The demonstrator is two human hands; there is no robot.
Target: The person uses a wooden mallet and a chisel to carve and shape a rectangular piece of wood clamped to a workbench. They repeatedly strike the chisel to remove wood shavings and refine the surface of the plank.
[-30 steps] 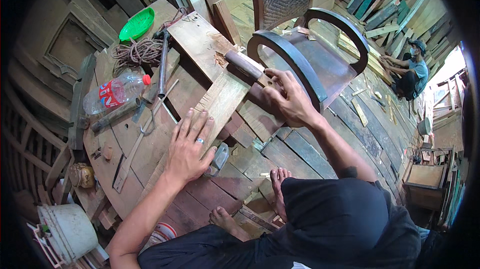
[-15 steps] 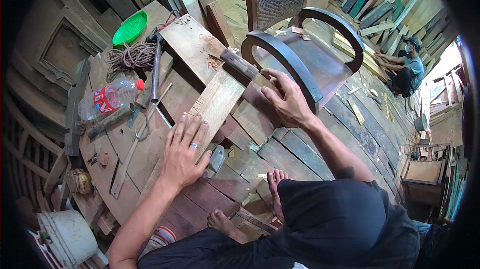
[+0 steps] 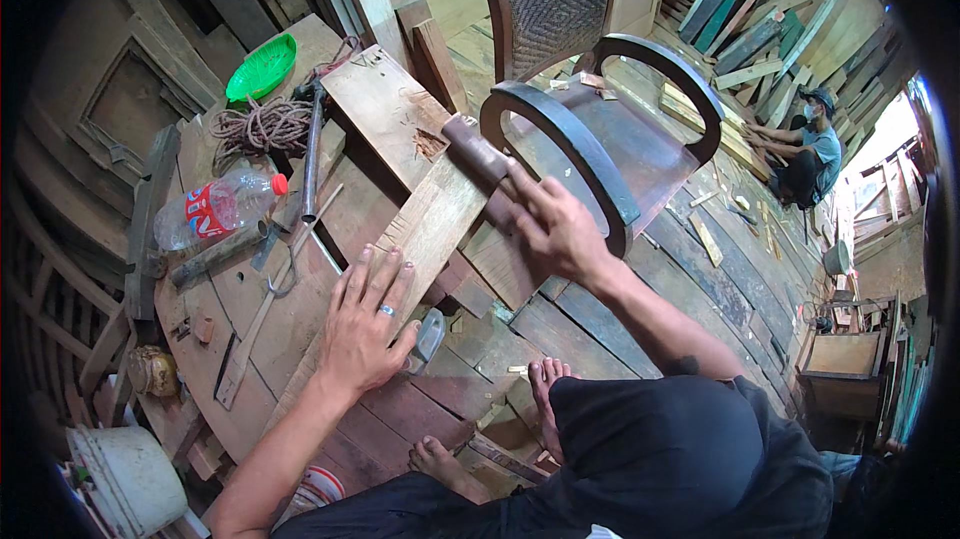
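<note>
My left hand [image 3: 365, 324], wearing a ring, lies with fingers spread on a long pale wooden board [image 3: 445, 199] that has cut marks along it. My right hand [image 3: 560, 234] reaches toward a short dark wooden piece [image 3: 472, 144] across the board's far end, its fingertips at that piece's near end and its fingers apart. A wider plank [image 3: 370, 99] with a splintered patch lies beyond. Left of these, on the worktable [image 3: 240, 339], are a metal-headed tool with a tubular handle [image 3: 310, 164], coiled rope [image 3: 245, 139] and a plastic bottle [image 3: 215, 209].
A wooden armchair [image 3: 630, 179] with woven back stands right of the board. A green basket [image 3: 260, 69] sits at the table's back. A masked co-worker [image 3: 810, 154] squats at far right by planks. A white bucket [image 3: 130, 474] is at lower left; timber leans along the walls.
My right hand has loosened from its grip around the dark piece and shifted slightly lower, fingertips still beside it. My left hand stays on the board; the view has shifted slightly.
</note>
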